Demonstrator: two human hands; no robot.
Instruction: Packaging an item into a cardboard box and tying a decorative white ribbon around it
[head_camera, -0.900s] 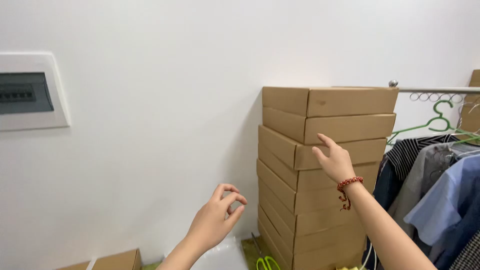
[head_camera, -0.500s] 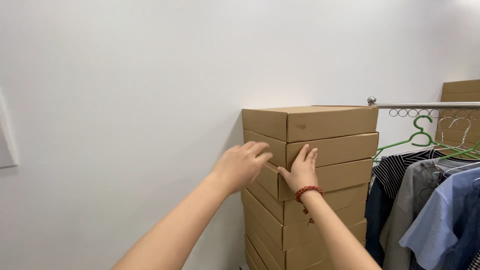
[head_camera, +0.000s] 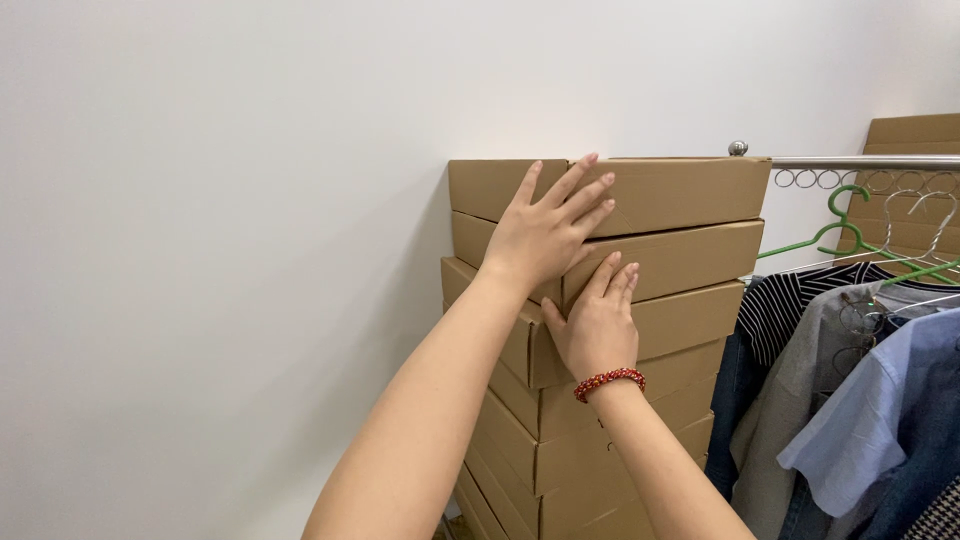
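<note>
A tall stack of flat brown cardboard boxes (head_camera: 680, 300) stands against the white wall, its corner turned toward me. My left hand (head_camera: 548, 232) lies flat with fingers spread on the corner where the top box (head_camera: 690, 190) meets the second one. My right hand (head_camera: 597, 322), with a red bead bracelet at the wrist, presses flat on the third box (head_camera: 690, 315) just below. Neither hand grips anything.
A metal clothes rail (head_camera: 860, 162) runs right of the stack, with green and metal hangers (head_camera: 850, 215) and hanging shirts (head_camera: 860, 400) touching the boxes' right side. Another cardboard box (head_camera: 915, 135) sits behind the rail. White wall (head_camera: 220, 260) fills the left.
Both hands have risen and come onto the stack: the left from low in the air to the top boxes, the right staying on the box side. The view swung right and closer.
</note>
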